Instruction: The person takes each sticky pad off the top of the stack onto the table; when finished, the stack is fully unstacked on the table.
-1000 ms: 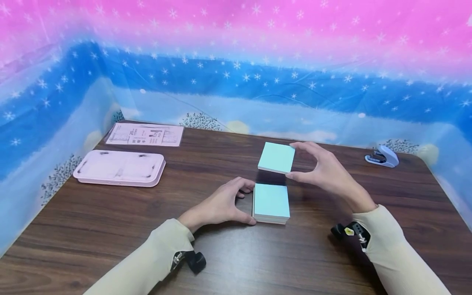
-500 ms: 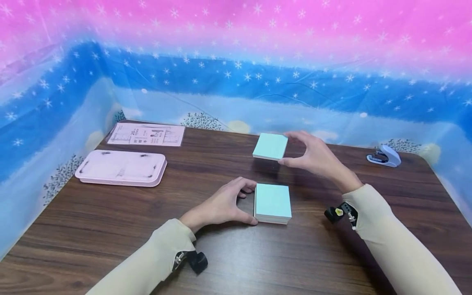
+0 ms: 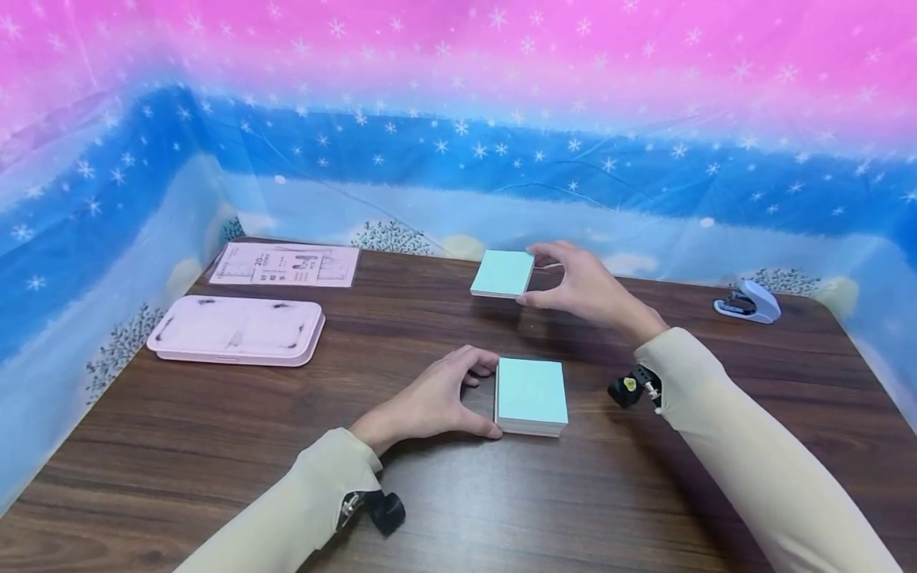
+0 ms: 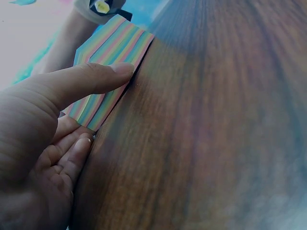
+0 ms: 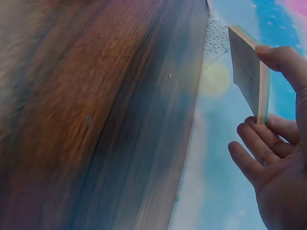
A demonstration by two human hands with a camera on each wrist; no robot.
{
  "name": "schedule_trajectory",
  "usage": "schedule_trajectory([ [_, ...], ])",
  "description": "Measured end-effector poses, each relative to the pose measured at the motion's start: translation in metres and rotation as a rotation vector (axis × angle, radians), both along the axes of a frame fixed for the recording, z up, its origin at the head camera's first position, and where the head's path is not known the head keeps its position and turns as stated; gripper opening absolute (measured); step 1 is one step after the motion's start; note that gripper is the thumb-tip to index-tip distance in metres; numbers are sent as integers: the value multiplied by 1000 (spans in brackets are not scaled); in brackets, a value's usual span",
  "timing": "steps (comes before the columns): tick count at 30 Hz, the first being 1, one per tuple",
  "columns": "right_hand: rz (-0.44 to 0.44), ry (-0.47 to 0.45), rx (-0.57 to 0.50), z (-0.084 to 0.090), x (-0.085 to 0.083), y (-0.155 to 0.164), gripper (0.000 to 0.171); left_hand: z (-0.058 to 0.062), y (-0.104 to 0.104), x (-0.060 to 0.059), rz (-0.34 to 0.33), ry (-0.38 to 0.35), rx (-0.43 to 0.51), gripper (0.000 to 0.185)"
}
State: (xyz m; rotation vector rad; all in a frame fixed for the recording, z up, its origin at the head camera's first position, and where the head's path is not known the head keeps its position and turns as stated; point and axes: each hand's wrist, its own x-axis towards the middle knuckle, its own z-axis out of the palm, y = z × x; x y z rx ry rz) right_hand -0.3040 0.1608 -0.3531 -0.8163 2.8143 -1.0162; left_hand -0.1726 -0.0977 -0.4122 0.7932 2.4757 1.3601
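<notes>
Sticky-note pads are the things in hand: a thick stack [image 3: 531, 395] lies flat on the wooden desk [image 3: 215, 430], its mint top sheet facing up and its long axis running away from the person. The left hand [image 3: 430, 398] holds this stack by its left edge, thumb [image 4: 91, 79] at the near corner and fingers curled against the far one; the left wrist view shows rainbow-striped page edges. Beyond the stack, toward the far edge of the desk, a thinner pad [image 3: 503, 274] hangs above the wood, nearly level, mint face up. The right hand [image 3: 580, 285] pinches its right edge in a narrow grip, thumb below and fingertips [image 5: 268, 136] above. Far left of the stack rest a pink tray [image 3: 236, 329] and a printed sheet [image 3: 285, 264]; far right of it sits a small stapler [image 3: 747, 302].
</notes>
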Motion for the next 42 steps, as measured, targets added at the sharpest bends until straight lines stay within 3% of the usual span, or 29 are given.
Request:
schedule_trajectory([
  [14,47,-78,-39,-6,-18,-27,83,-1,1,2,0,2,10,83],
  [42,65,-113,39,-18,-38,-51,89,-1,-1,1,-5,-6,6,83],
])
